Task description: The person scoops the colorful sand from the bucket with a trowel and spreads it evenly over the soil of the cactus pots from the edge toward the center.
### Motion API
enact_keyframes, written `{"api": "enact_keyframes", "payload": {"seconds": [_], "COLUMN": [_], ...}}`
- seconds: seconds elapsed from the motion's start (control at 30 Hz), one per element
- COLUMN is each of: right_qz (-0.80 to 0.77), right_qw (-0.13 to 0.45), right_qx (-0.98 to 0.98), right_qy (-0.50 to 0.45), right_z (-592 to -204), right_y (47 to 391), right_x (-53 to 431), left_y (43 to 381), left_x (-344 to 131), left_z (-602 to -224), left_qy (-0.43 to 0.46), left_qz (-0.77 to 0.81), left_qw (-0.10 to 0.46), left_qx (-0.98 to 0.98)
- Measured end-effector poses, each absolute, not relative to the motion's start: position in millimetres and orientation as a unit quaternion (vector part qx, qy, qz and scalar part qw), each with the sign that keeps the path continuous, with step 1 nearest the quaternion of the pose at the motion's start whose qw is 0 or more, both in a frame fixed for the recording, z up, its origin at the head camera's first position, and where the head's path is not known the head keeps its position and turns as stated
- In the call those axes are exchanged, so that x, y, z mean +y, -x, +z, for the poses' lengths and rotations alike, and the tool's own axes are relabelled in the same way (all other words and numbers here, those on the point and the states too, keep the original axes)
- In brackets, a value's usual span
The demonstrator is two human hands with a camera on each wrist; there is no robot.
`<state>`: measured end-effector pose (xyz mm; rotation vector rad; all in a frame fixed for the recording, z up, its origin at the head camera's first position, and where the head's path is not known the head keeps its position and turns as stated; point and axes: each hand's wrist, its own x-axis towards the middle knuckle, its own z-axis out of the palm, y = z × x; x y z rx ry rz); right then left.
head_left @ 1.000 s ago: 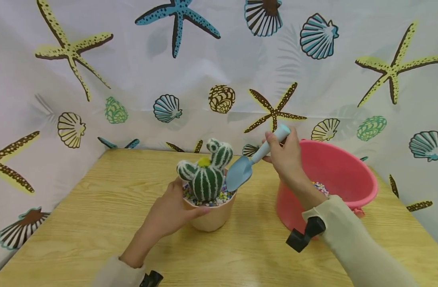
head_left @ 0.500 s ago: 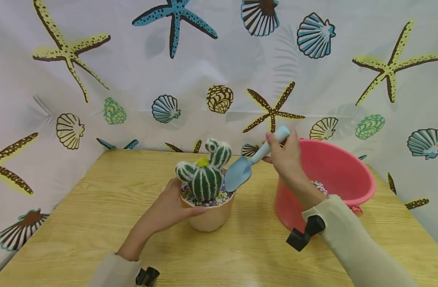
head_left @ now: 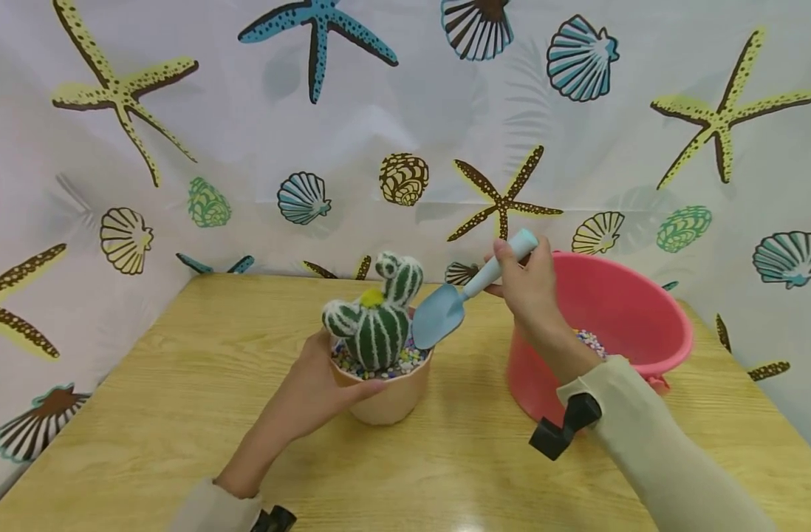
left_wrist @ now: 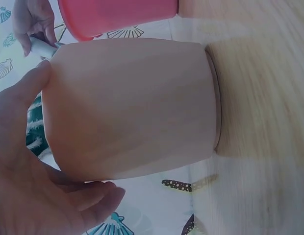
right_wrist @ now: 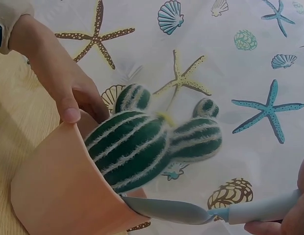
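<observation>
A knitted-looking green and white cactus [head_left: 377,338] with a yellow flower stands in a peach pot [head_left: 388,403] among small multicoloured pebbles [head_left: 400,367]. My left hand [head_left: 312,388] grips the pot's left side, thumb along the front near the rim; in the left wrist view its other fingers lie round the far side of the pot [left_wrist: 132,107]. My right hand [head_left: 533,284] holds a light blue hand trowel [head_left: 439,316] by its handle. The trowel's blade [right_wrist: 164,208] slants down over the pot's right rim, its tip at the pebbles beside the cactus.
Right of the pot stands a pink bucket [head_left: 618,310], close to my right forearm, with more coloured pebbles [head_left: 589,341] inside. Both rest on a wooden table [head_left: 233,332]. Behind them hangs a white cloth [head_left: 352,133] printed with starfish and shells.
The head view has shifted slightly, so everything sits a little further left and up. Both hands keep their holds, and the trowel stays tilted at the pot's right rim.
</observation>
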<state>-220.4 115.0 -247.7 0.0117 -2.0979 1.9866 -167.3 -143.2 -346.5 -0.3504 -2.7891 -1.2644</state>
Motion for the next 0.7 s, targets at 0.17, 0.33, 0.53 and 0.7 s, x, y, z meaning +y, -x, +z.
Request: {"api": "enact_keyframes", "payload": {"seconds": [0.17, 0.33, 0.53, 0.7], "right_qz": [0.695, 0.702, 0.715, 0.708], "right_qw": [0.132, 0.140, 0.126, 0.124], "right_qx": [-0.707, -0.698, -0.687, -0.695], "right_qy": [0.001, -0.007, 0.006, 0.018], "right_z": [-243, -239, -234, -231], "right_y": [220, 220, 217, 213], "right_x": [121, 127, 131, 137], "left_y": [162, 157, 150, 143], "left_x": [-147, -148, -146, -140], "left_z": [-342, -335, -330, -326], "left_qy": [0.113, 0.100, 0.088, 0.089], "left_qz": [-0.403, -0.384, -0.385, -0.385], "left_qw": [0.031, 0.044, 0.052, 0.066], "left_qx": [-0.908, -0.917, -0.917, -0.916]}}
